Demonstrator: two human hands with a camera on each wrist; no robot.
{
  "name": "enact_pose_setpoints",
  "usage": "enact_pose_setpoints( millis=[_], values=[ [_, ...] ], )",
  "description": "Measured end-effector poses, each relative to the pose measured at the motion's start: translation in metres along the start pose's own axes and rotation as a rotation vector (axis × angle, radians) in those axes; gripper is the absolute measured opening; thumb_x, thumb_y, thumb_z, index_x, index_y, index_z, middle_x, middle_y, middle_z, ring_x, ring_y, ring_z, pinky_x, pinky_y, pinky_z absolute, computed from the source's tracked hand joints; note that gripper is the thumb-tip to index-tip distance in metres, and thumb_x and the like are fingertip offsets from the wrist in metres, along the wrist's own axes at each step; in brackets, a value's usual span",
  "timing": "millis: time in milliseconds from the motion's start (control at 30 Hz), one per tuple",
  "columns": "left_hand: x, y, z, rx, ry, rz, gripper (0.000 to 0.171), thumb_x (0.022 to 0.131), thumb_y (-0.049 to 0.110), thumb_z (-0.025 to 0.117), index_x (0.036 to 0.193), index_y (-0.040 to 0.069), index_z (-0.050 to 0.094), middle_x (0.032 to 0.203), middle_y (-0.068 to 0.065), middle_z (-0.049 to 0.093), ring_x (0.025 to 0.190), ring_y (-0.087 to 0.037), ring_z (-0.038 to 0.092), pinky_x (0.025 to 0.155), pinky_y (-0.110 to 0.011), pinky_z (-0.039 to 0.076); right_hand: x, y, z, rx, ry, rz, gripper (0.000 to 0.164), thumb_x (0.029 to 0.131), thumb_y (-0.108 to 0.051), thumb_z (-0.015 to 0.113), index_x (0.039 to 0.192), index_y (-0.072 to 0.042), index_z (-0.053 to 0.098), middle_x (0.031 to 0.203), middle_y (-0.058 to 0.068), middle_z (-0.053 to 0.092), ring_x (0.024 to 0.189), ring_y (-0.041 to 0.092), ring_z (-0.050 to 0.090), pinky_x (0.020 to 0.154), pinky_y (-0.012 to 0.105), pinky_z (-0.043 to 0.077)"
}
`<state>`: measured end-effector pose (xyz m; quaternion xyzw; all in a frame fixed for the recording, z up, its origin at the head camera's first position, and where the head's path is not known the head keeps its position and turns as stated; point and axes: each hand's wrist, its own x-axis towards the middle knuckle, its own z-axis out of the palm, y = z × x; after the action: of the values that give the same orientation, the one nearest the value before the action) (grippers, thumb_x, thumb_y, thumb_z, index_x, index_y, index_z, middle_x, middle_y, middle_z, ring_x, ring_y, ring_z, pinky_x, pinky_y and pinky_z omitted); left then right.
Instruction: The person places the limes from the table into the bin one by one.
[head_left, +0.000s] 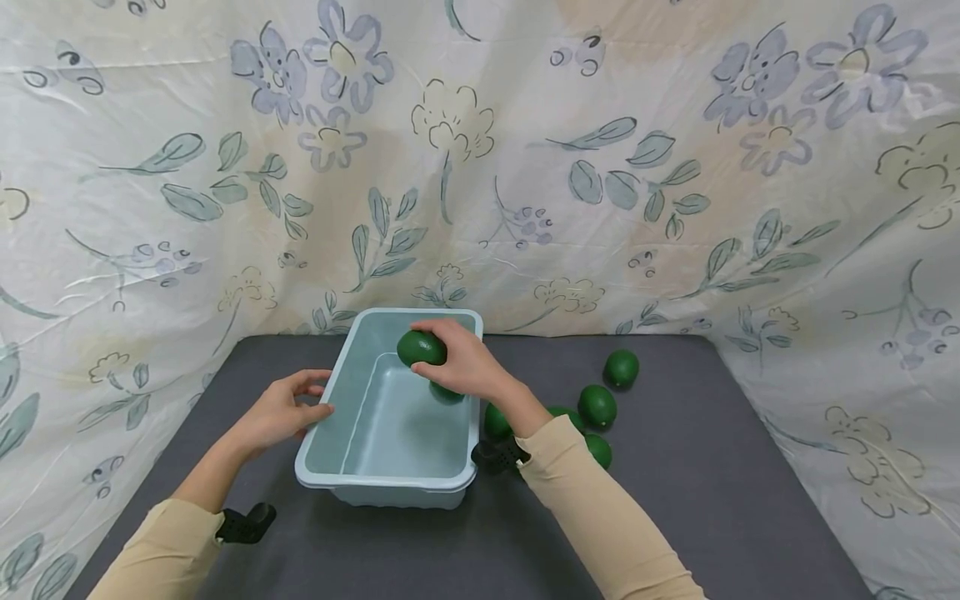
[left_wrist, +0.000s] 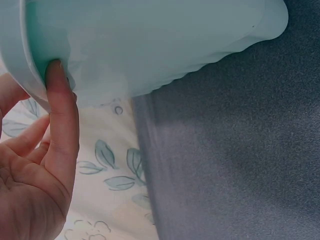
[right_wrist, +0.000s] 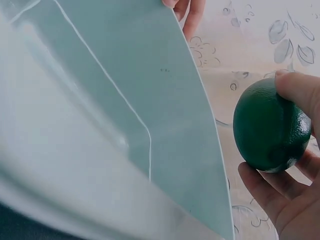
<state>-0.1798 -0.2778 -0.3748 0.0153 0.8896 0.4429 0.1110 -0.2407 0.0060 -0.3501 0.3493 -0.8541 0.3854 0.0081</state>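
A dark green, glossy lime (head_left: 422,348) with dimpled skin is in my right hand (head_left: 468,362), pinched between thumb and fingers above the far right part of a pale blue plastic basin (head_left: 386,484). In the right wrist view the same lime (right_wrist: 270,125) shows beside the basin wall (right_wrist: 190,125). Below this hand, within the basin, another lime (head_left: 447,393) is partly hidden. My left hand (head_left: 281,408) holds the basin's left rim. Seen from the left wrist, a digit (left_wrist: 61,105) tucks under the lip from outside.
Several more limes (head_left: 597,407) lie on the dark grey tabletop (head_left: 690,467) right of the basin, some partly covered by my right forearm. Floral cloth (head_left: 480,183) hangs behind the table and along its sides.
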Motion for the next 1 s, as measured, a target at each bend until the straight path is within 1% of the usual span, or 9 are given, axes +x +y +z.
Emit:
enact_pose_setpoints(
  millis=[133,233,367,467,600,700,867,1000],
  values=[
    [0.0,0.0,-0.001,-0.001,-0.002,0.004,0.063,0.087,0.014,0.062,0.14,0.002,0.03,0.117,-0.023,0.045,0.081,-0.021,0.06,0.06,-0.035,0.053,0.001,-0.003,0.002,-0.007,-0.014,0.008,0.055,0.086,-0.028,0.065,0.135,-0.016,0.044,0.135,0.002,0.044,0.109,0.015,0.05,0.082,0.029,0.047],
    [0.0,0.0,-0.001,-0.003,-0.005,0.008,0.063,0.087,0.014,0.062,0.14,0.002,0.031,0.117,-0.023,0.045,0.08,-0.021,0.059,0.06,-0.035,0.053,0.001,-0.004,0.002,-0.005,-0.024,0.006,0.056,0.086,-0.029,0.064,0.136,-0.017,0.043,0.136,0.003,0.043,0.11,0.016,0.05,0.083,0.031,0.047],
    [-0.001,0.0,-0.002,-0.006,-0.011,0.014,0.063,0.087,0.014,0.062,0.14,0.002,0.031,0.117,-0.023,0.045,0.079,-0.021,0.059,0.06,-0.035,0.052,0.0,-0.003,0.001,-0.018,-0.027,0.004,0.057,0.087,-0.031,0.063,0.138,-0.019,0.04,0.14,0.001,0.04,0.123,0.016,0.043,0.095,0.034,0.041],
    [-0.001,-0.001,-0.001,-0.007,-0.014,0.016,0.063,0.087,0.014,0.062,0.14,0.002,0.031,0.117,-0.023,0.046,0.079,-0.022,0.059,0.059,-0.035,0.052,0.0,-0.002,-0.002,-0.032,-0.017,-0.004,0.058,0.087,-0.032,0.062,0.139,-0.018,0.04,0.141,0.0,0.04,0.13,0.016,0.036,0.102,0.036,0.036],
    [-0.001,0.0,-0.001,-0.005,-0.017,0.015,0.064,0.087,0.016,0.063,0.14,0.001,0.03,0.118,-0.023,0.046,0.079,-0.021,0.059,0.059,-0.035,0.052,-0.002,-0.001,-0.004,-0.037,0.003,-0.016,0.058,0.088,-0.032,0.062,0.139,-0.018,0.04,0.141,0.0,0.041,0.13,0.016,0.037,0.102,0.036,0.036],
    [-0.002,0.001,0.0,-0.004,-0.018,0.016,0.065,0.087,0.017,0.063,0.14,0.001,0.029,0.118,-0.024,0.045,0.079,-0.02,0.059,0.058,-0.034,0.051,-0.006,0.002,-0.005,-0.039,0.018,-0.019,0.057,0.088,-0.033,0.062,0.139,-0.02,0.04,0.141,-0.001,0.041,0.129,0.016,0.038,0.101,0.037,0.037],
    [-0.002,0.0,-0.001,-0.006,-0.015,0.009,0.064,0.087,0.016,0.063,0.14,0.002,0.03,0.118,-0.023,0.045,0.079,-0.021,0.059,0.059,-0.035,0.052,-0.012,0.006,-0.009,-0.044,0.057,-0.008,0.056,0.087,-0.034,0.062,0.138,-0.024,0.041,0.14,-0.005,0.041,0.128,0.014,0.039,0.1,0.036,0.038],
    [-0.002,0.0,-0.001,-0.003,-0.01,0.013,0.063,0.087,0.015,0.063,0.14,0.002,0.031,0.118,-0.023,0.045,0.078,-0.021,0.059,0.059,-0.035,0.052,-0.018,0.01,-0.013,-0.027,0.09,-0.002,0.056,0.086,-0.034,0.063,0.137,-0.024,0.042,0.139,-0.007,0.042,0.128,0.012,0.04,0.098,0.037,0.04]
  ],
)
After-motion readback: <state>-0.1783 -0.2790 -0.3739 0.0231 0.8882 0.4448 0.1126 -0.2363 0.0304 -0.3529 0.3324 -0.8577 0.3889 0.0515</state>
